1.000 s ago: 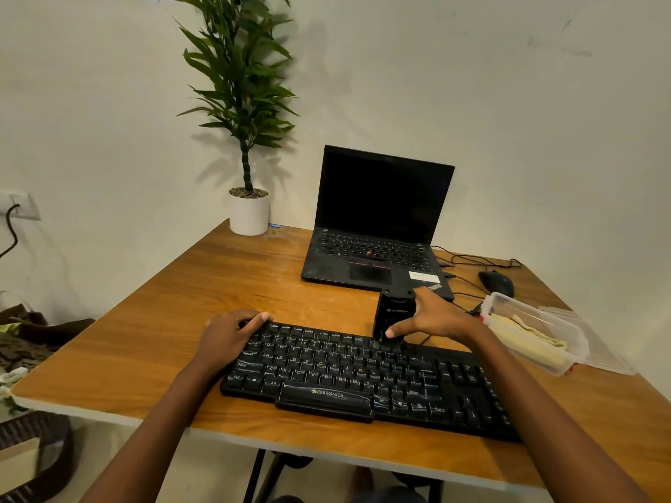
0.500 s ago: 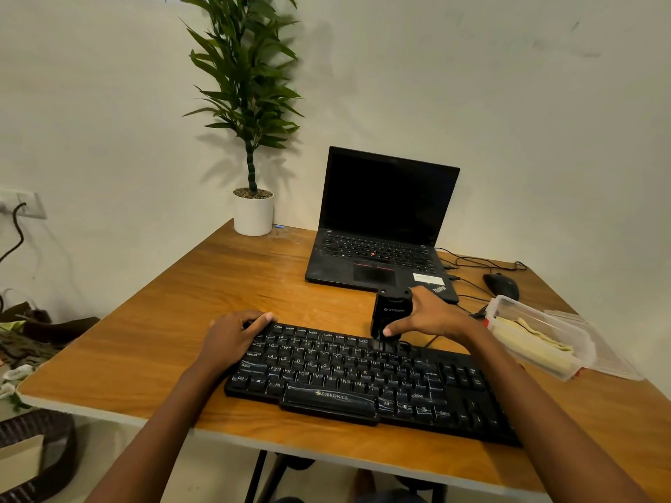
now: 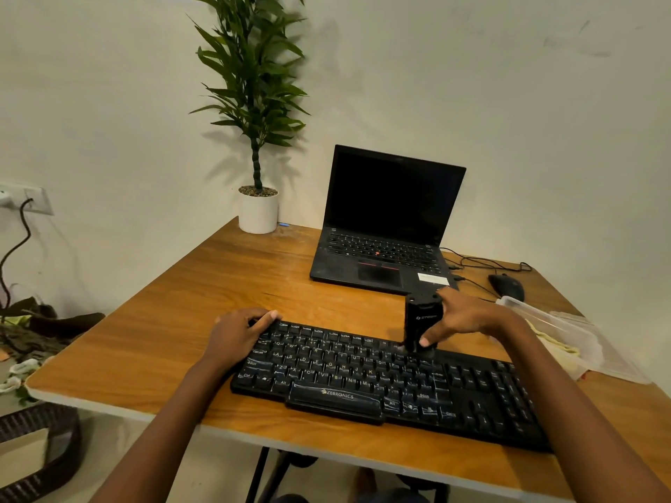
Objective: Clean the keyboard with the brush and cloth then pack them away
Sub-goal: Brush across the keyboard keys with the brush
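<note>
A black keyboard (image 3: 381,379) lies along the near edge of the wooden table (image 3: 203,303). My left hand (image 3: 236,335) rests flat on its upper left corner, holding it down. My right hand (image 3: 464,317) grips a stubby black brush (image 3: 421,321) upright, its lower end touching the top key rows right of centre. A yellowish cloth (image 3: 555,343) lies inside a clear plastic box (image 3: 566,328) at the right edge of the table.
An open black laptop (image 3: 385,248) stands behind the keyboard. A black mouse (image 3: 506,286) and cables lie to its right. A potted plant (image 3: 257,208) sits at the far left corner. The box's clear lid (image 3: 610,361) lies beside the box.
My right hand has shifted the brush slightly along the top key rows. My left hand stays on the keyboard's corner. The view has drifted a little.
</note>
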